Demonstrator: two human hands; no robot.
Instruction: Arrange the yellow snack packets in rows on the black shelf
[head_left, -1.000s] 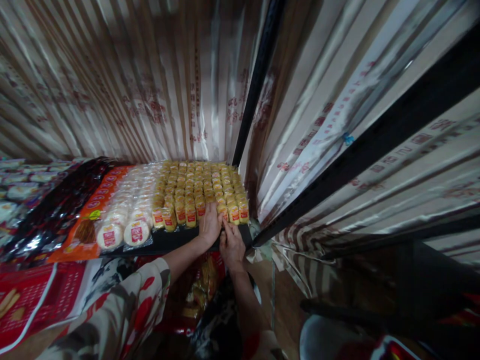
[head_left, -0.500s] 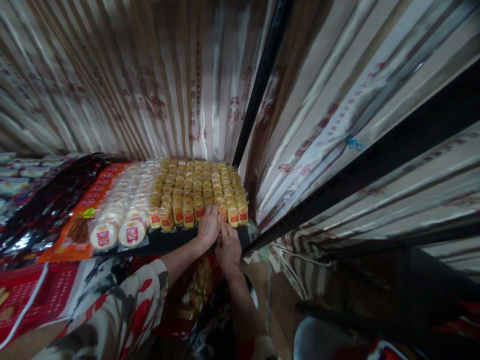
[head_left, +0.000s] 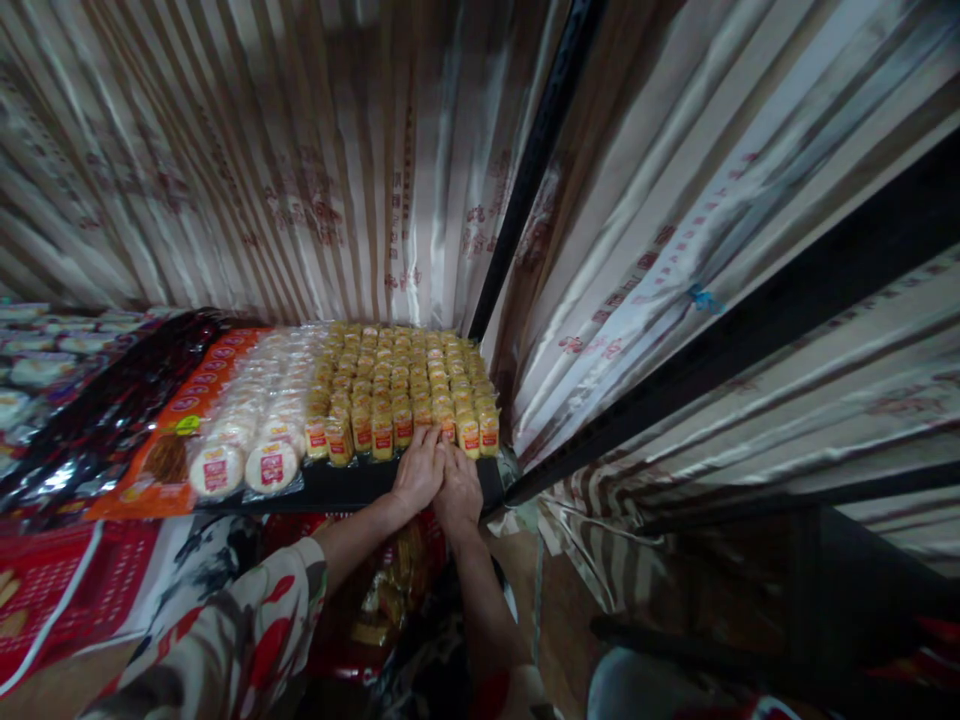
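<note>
While stretched from the lower edge, holds bent left hand (head_left: 420, 473) against bent right hand (head_left: 459, 490), with grip impossible to tell, at front of glossy, film-wrapped, oblong yellow packets (head_left: 397, 385), tightly rowed, at frame centre.

A loose cream sleeve (head_left: 238, 620) bears red and grey printed patches.

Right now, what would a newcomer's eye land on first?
Probably the yellow wrapped snacks, rowed at the right end of the black shelf, with the left hand and right hand close together at their front. Next, perhaps, the orange bag, left of the white round packets.
</note>
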